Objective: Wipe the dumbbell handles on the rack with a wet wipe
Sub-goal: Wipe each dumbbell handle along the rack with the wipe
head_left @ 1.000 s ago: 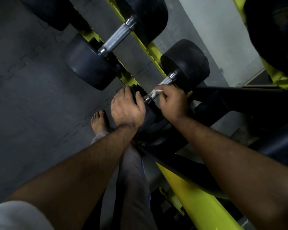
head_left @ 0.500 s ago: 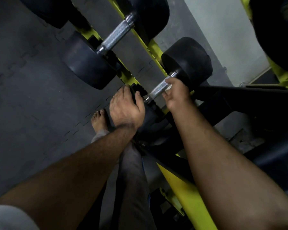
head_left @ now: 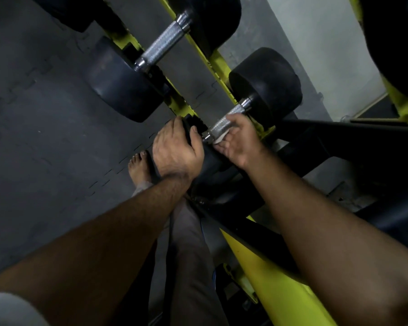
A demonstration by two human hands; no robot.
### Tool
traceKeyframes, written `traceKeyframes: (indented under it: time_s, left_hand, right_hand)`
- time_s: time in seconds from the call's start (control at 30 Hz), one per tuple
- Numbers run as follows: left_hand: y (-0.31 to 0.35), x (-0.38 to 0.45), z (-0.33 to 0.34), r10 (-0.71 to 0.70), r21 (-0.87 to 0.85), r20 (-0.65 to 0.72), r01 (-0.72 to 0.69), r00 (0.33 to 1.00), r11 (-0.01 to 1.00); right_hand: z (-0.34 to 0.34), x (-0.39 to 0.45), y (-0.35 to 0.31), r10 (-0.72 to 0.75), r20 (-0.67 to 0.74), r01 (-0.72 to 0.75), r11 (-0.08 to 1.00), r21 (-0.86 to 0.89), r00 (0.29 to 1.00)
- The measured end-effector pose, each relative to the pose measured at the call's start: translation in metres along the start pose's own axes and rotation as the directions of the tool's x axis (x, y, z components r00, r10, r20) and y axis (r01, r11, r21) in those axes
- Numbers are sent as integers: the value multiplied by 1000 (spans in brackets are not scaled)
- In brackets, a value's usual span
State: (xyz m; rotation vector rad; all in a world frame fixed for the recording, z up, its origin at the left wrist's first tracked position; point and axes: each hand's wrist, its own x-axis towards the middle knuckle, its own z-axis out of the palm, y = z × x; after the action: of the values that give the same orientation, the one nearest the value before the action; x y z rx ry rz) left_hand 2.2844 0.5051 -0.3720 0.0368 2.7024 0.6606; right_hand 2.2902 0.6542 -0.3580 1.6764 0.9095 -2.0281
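Since half a second ago the right hand (head_left: 239, 140) has been slid down the knurled silver dumbbell handle (head_left: 224, 123) toward its near collar. Its fingers (head_left: 233, 120) are curled over the bar, the white wet wipe (head_left: 219, 138) clamped beneath. The left hand (head_left: 176, 147) is cupped on the black near weight (head_left: 212, 158). The handle's long axis runs diagonally up-right across the yellow rack (head_left: 212, 60).

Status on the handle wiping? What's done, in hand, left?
Done: cannot tell, no handle looks visibly wiped. In hand: right hand presses the wipe around the near handle; left hand grips that dumbbell's near head. Left: likely the far handle, which no hand touches.
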Motion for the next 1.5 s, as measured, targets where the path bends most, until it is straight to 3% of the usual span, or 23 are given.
traceKeyframes:
  time_s: [0.1,0.23,0.37,0.5,0.63,0.8,0.93,1.07,1.2,1.33,1.37,1.47,1.5]
  left_hand:
    - [-2,0,2,13,1,-29,-13,999,1000]
    - [-3,0,3,22,14,-37,-22,999,1000]
    - [-3,0,4,14,22,-42,-13,999,1000]
    - [-4,0,4,6,21,-32,-5,999,1000]
    - [-4,0,6,13,-2,-63,-13,998,1000]
    - [-1,0,3,13,-6,-50,-13,999,1000]
    - [-3,0,5,10,-2,-56,-11,998,1000]
    - [-2,-1,3,6,-2,-35,-6,999,1000]
    - [-3,0,5,7,-3,-33,-7,999,1000]
    - [0,0,2,-6,7,-12,6,1000,1000]
    - [0,-1,2,-5,2,-9,5,1000,1000]
    - [-3,0,3,-5,-1,-4,5,1000,1000]
    - [-3,1,3,-8,1,-1,8,1000,1000]
  right_hand:
    - [2,7,-8,-67,-53,73,991,109,996]
    - [1,9,10,40,0,-39,990,-133,999]
    - [3,21,2,-29,-41,32,995,89,999]
    - [2,31,15,-3,38,4,999,-34,999]
    - [1,35,-9,-132,-19,132,954,270,991]
    - [13,36,-10,-138,-35,143,960,242,990]
    - [8,45,-15,-191,-104,217,871,440,976]
    - [9,35,-6,-160,-16,157,938,309,987]
    - [18,38,-12,-182,-216,253,893,373,959]
    - [14,31,11,-83,-75,93,987,133,994]
    - [9,29,3,-90,-55,96,987,130,994]
    - [9,31,-16,-161,-111,190,922,338,981]
    - [11,32,-12,-159,-125,191,930,313,979]
